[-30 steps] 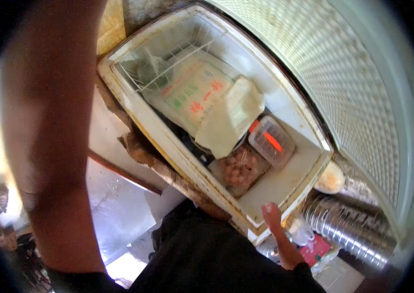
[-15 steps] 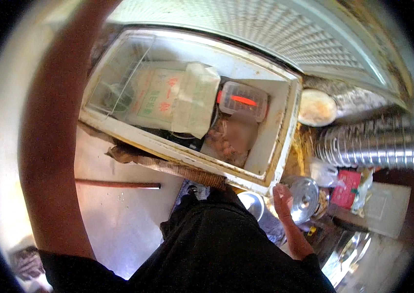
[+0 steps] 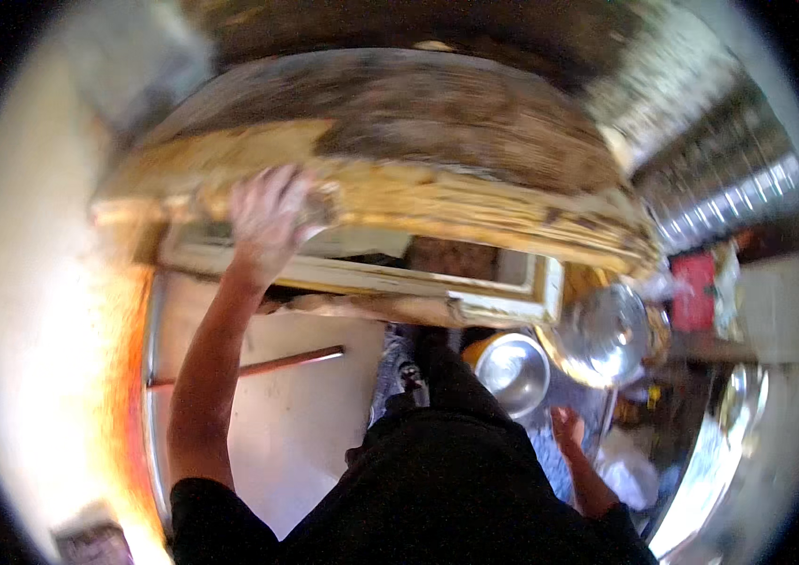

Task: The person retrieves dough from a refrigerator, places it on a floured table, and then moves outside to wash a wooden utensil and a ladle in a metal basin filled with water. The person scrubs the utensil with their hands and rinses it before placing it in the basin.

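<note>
So, left hand (image 3: pixel 272 212) at 10 o'clock grips stained yellow-brown rectangular lid (image 3: pixel 475 202), 12 o'clock, above white rectangular freezer (image 3: pixel 546 294). Right hand (image 3: pixel 567 428), 4 o'clock, near round silver metal bowl (image 3: pixel 513 372); can't tell open/closed.

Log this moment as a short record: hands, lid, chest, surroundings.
Left hand: on the front edge of the lid
Right hand: low at right, near the metal bowl; nothing seen in it
Lid: part-open over the chest, edge yellowed, top brownish
Chest: pale rim, contents mostly hidden
Right side: round shiny metal thing, red package
Left side: reddish rod on a pale surface
Clarity: lid blurred
</note>
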`<state>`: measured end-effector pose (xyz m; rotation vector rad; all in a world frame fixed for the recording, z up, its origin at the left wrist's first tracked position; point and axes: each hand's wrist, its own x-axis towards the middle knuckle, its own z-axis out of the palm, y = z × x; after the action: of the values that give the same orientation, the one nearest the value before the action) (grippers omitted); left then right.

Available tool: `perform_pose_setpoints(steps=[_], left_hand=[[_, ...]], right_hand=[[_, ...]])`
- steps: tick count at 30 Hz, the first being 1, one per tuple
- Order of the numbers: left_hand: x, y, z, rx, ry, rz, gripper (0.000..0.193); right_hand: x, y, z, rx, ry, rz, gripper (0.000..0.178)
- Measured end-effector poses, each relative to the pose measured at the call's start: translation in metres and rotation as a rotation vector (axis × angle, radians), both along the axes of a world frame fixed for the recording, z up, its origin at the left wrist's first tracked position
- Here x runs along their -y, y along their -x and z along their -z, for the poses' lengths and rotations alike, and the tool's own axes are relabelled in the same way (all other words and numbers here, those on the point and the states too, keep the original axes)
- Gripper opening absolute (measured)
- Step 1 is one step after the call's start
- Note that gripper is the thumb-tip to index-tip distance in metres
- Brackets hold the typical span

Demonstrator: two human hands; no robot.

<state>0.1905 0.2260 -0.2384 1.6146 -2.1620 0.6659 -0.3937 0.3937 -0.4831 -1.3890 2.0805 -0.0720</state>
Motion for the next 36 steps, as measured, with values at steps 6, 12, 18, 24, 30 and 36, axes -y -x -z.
perform_pose_setpoints(steps=[6,12,18,24,30,36], left_hand=[[-0.03,0.018,0.043,-0.02,-0.119,-0.132,0.069],[-0.033,0.05,0.042,-0.019,-0.172,-0.175,0.074],[-0.065,0.118,0.036,-0.277,-0.068,-0.236,0.065],[-0.14,0.197,0.154,-0.625,-0.208,-0.061,0.042],[-0.19,0.307,0.199,-0.621,-0.865,-0.096,0.025],[-0.234,0.34,0.215,-0.346,-1.422,-0.235,0.036]], right_hand=[[-0.046,0.054,-0.017,-0.013,0.02,0.198,0.038],[-0.105,0.093,-0.012,0.107,0.023,0.431,0.035],[-0.162,0.168,-0.002,0.051,-0.021,0.321,0.035],[-0.255,0.293,0.066,-0.02,-0.098,0.424,0.039],[-0.317,0.404,0.098,0.099,0.136,0.727,0.043],[-0.326,0.392,0.083,0.212,0.259,0.924,0.041]])
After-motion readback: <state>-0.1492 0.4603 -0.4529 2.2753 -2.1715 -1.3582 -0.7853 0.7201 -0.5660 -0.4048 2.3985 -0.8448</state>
